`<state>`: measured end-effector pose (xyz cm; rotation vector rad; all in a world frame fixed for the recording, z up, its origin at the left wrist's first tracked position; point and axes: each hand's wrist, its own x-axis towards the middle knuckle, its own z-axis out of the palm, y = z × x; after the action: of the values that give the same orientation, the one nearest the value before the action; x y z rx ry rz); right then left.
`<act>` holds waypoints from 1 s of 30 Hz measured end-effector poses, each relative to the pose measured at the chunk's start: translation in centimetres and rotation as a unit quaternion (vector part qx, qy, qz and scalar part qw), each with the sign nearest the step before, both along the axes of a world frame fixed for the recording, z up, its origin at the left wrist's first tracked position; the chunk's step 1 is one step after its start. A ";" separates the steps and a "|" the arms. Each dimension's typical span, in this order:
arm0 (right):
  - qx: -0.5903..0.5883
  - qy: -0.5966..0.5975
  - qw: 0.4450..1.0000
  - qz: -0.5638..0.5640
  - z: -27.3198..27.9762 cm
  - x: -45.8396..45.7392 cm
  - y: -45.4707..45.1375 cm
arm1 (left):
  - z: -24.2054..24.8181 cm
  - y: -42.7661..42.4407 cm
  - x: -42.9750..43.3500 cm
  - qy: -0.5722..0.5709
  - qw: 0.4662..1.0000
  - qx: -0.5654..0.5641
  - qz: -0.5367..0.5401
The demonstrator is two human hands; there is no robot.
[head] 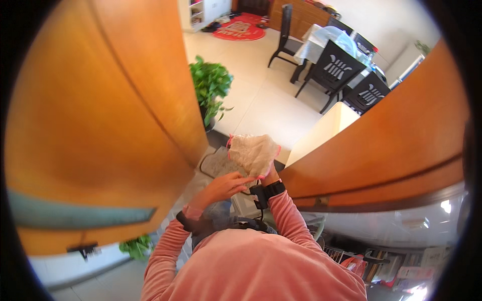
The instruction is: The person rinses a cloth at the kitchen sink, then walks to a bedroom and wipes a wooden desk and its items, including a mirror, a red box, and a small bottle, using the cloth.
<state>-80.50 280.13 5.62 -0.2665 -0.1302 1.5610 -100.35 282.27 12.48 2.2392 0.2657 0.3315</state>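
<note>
A pale cloth with pink edging [253, 153] is spread over my right hand [272, 176], hiding most of its fingers; only the base of the hand shows above a black wrist strap with a small device. My left hand [225, 186] is beside it, its fingers reaching to the cloth's lower edge; whether they pinch it is unclear. Below the cloth, a grey mat [219, 164] lies on the floor near the doorway's threshold.
Wooden doors or panels stand close at left [113, 94] and right [395, 150]. A leafy potted plant [211, 81] is just past the left one. Black chairs [331, 67] surround a covered table [314, 41]; a red mat [241, 28] lies farther back.
</note>
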 end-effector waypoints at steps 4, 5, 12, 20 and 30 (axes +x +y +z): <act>-0.029 -0.040 0.997 -0.065 4.5 4.6 4.6 | -2.4 10.4 4.8 -0.075 0.978 -0.177 0.083; -0.031 -0.050 0.995 -0.080 5.7 5.7 6.2 | -2.6 13.2 6.7 -0.088 0.957 -0.247 0.123; -0.051 -0.058 0.987 -0.142 8.9 12.4 15.3 | -3.1 28.0 21.3 -0.054 0.827 -0.538 0.155; 0.136 -0.883 0.432 -0.125 11.1 28.4 30.1 | -5.4 40.2 33.7 -0.092 0.818 -0.489 0.289; 0.240 -0.825 0.512 0.002 10.6 37.3 50.5 | -5.6 56.1 39.9 -0.230 0.720 -0.539 0.373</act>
<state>-43.20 330.66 16.23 -1.2277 -2.0238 0.6450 -60.43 338.36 6.84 0.7563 0.8371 0.8693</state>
